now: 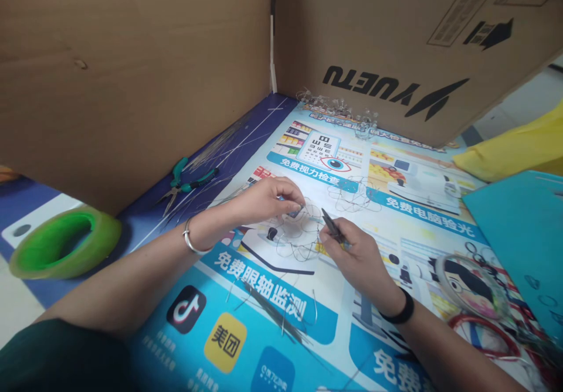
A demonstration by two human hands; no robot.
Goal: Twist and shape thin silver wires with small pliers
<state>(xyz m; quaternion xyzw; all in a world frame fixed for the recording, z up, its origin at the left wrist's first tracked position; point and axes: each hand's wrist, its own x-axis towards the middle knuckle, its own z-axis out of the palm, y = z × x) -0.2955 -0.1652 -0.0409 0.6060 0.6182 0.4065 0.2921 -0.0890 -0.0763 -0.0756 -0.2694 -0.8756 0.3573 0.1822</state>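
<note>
In the head view, my left hand (281, 197) pinches the upper edge of a thin wire piece bent into several petal-like loops (303, 245). My right hand (354, 251) is closed around small dark pliers (331, 223), their pointed jaws aimed up and left, beside the wire piece; the handles are hidden in the palm. The right fingertips are close to the loops' right edge, and I cannot tell whether they touch. Just beyond lies a similar looped wire piece (354, 196) on the printed sheet.
Cardboard walls (176, 58) stand behind and left. At left lie green-handled pliers (185, 184), straight wires (220, 149) and a green tape roll (65, 242). Wire shapes (338, 108) line the back. Cut wires (272, 310) lie in front; wire coils (472, 286) sit at right.
</note>
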